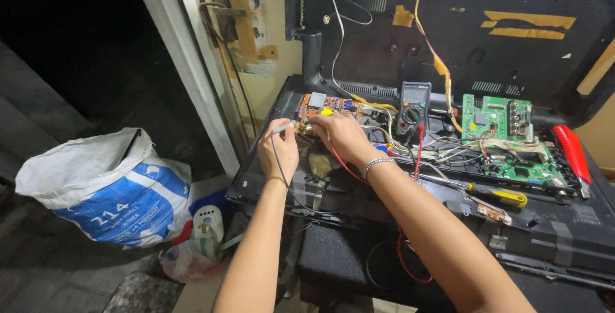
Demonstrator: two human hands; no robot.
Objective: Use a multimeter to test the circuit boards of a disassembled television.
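left hand [279, 149] was closed round a grey probe [282, 128], pinched between thumb and fingers, its tip down at the near left edge of the orange board [328, 105]. a black lead [277, 162] ran from it down past the wrist. right hand [344, 137] was curled over the same board, fingers tucked down on it; a red lead [346, 167] trailed out from under the palm, but i couldn't tell what the fingers gripped. a bracelet [377, 164] sat on that wrist. the board lay at the left end of the opened black tv back [564, 223], just beside both hands. a meter [414, 108] stood just right of the board, in a tangle of wires. further right lay the green board [506, 140], a yellow-handled screwdriver [496, 194] and a red-handled tool [572, 153]. off to the left, on the floor, sat a white and blue sack [106, 188].
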